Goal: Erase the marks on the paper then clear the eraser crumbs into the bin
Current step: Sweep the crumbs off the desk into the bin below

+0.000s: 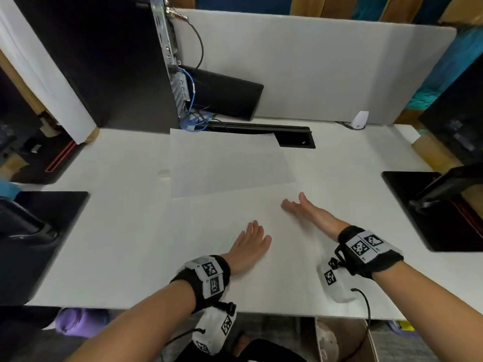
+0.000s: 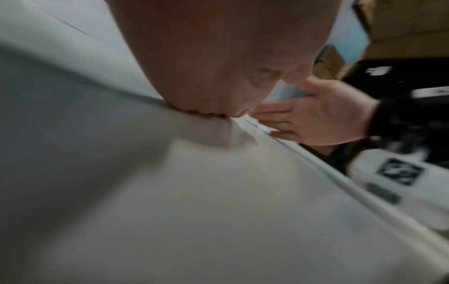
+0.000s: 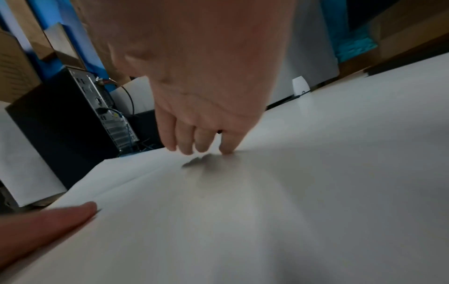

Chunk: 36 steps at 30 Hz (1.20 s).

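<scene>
A blank white paper sheet (image 1: 230, 163) lies on the white table (image 1: 117, 244), beyond both hands. No marks show on it. A small round pale thing (image 1: 164, 173), perhaps the eraser, sits at its left edge. My left hand (image 1: 257, 231) lies flat, palm down, on the table near the front. My right hand (image 1: 294, 202) stands on its little-finger edge just right of it, fingers straight, holding nothing. In the right wrist view its fingertips (image 3: 228, 148) touch the table beside a dark blurred patch (image 3: 201, 162); crumbs or shadow, I cannot tell. A brown cardboard box (image 1: 339, 340) stands under the table's front edge.
A black computer tower (image 1: 109, 61) with cables stands at the back left, a black cable slot (image 1: 295, 139) behind the paper. A small white device (image 1: 360, 120) sits at the back right. Black monitor bases (image 1: 418, 205) flank the table on both sides.
</scene>
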Motion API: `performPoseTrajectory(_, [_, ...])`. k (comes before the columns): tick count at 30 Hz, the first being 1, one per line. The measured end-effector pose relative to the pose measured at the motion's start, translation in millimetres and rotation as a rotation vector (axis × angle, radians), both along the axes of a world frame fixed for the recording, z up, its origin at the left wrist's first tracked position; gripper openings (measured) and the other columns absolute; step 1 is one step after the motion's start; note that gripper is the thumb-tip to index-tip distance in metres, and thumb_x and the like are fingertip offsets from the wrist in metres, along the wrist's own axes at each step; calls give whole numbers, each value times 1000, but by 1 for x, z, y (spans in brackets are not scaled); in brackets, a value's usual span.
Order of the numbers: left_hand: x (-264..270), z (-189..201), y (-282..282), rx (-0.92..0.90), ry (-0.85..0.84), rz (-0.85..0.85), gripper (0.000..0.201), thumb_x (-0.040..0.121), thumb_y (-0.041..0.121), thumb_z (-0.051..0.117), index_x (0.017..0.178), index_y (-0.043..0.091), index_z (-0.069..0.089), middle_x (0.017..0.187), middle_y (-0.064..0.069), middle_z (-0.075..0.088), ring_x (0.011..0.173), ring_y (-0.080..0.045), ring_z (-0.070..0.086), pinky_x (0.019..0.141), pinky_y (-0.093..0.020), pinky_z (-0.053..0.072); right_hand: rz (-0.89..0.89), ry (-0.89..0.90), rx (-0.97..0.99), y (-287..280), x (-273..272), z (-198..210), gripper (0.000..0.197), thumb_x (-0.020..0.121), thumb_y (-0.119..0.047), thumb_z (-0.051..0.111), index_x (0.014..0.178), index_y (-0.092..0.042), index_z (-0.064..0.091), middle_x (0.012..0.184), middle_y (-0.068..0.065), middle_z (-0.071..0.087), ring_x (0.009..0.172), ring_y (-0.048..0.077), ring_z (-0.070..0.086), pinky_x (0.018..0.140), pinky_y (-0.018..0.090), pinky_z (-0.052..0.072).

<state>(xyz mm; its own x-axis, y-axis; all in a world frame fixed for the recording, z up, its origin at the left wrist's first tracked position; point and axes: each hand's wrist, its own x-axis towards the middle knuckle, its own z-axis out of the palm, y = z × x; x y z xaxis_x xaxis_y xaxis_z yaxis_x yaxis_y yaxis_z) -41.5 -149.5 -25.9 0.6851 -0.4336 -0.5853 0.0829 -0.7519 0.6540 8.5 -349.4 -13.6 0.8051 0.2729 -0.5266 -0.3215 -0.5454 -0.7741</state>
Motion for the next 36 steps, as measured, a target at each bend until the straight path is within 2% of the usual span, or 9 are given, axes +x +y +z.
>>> performPoseTrajectory(4, [-3, 22, 8, -228, 53, 129, 53, 103, 32, 7, 150, 14, -6, 158, 0, -12, 147, -15, -6, 118, -29, -2, 77, 31, -172, 14, -6, -19, 83, 81, -77, 4, 150, -32, 0, 158, -13, -4, 146, 9, -10, 120, 41, -7])
performPoseTrajectory(8, [23, 30, 45, -97, -95, 328, 51, 104, 22, 10, 149, 2, -3, 159, -12, -8, 147, -24, -9, 118, -33, -1, 253, 5, -294, 46, -26, -29, 58, 99, -43, 0, 148, -18, -13, 157, -2, -20, 144, 8, -17, 117, 30, -13])
performPoseTrajectory(12, [27, 5, 65, 148, -98, 203, 56, 103, 31, 12, 151, 6, -3, 159, -9, -14, 146, -21, -14, 120, -35, -5, 256, 81, -146, 67, -52, -26, 57, 98, -47, 3, 150, -24, -2, 158, -10, -6, 146, 8, -8, 115, 25, -10])
performPoseTrajectory(16, [14, -8, 50, 169, -127, 63, 62, 101, 42, 10, 150, 10, -9, 157, -1, -20, 145, -12, -18, 119, -32, -10, -145, 39, 17, 59, -64, -3, 71, 89, -62, 15, 148, -22, 20, 155, -6, 20, 145, 13, 16, 119, 30, 9])
performPoseTrajectory(21, [-12, 1, 18, 47, 2, -111, 55, 103, 31, 6, 148, 6, -13, 157, -8, -22, 145, -16, -20, 118, -31, -10, -301, -10, -28, 20, -62, 4, 66, 92, -59, 7, 149, -26, 15, 154, -15, 13, 145, 8, 10, 115, 28, 5])
performPoseTrajectory(26, [-23, 24, 25, -314, 58, 97, 52, 103, 32, 7, 150, 14, -6, 159, -1, -10, 147, -16, -6, 116, -26, 1, -91, 55, -212, 28, -57, -3, 108, 55, -96, 3, 148, -40, 1, 158, -16, -8, 147, 15, -9, 119, 47, -5])
performPoseTrajectory(30, [-3, 22, 64, -314, -92, 338, 55, 103, 33, 11, 151, 9, 0, 159, -5, -6, 148, -18, -6, 119, -30, 0, 70, 76, -174, 67, -54, -5, 71, 87, -67, -1, 150, -32, -3, 158, -11, -10, 146, 17, -12, 116, 44, -8])
performPoseTrajectory(33, [4, 1, 86, -72, -89, 197, 59, 102, 36, 11, 150, 8, -8, 158, -6, -18, 146, -16, -16, 120, -32, -6, 134, 70, -134, 81, -62, -10, 56, 100, -43, 10, 150, -19, 11, 159, -6, 4, 146, 8, -1, 114, 20, -5])
performPoseTrajectory(36, [-6, -18, 83, 185, -192, -49, 75, 97, 52, 15, 148, 7, -17, 154, -6, -28, 143, -15, -25, 119, -32, -12, 131, 108, 26, 74, -77, -13, 57, 98, -49, 10, 146, -24, 25, 155, -13, 18, 142, 3, 13, 117, 23, 2])
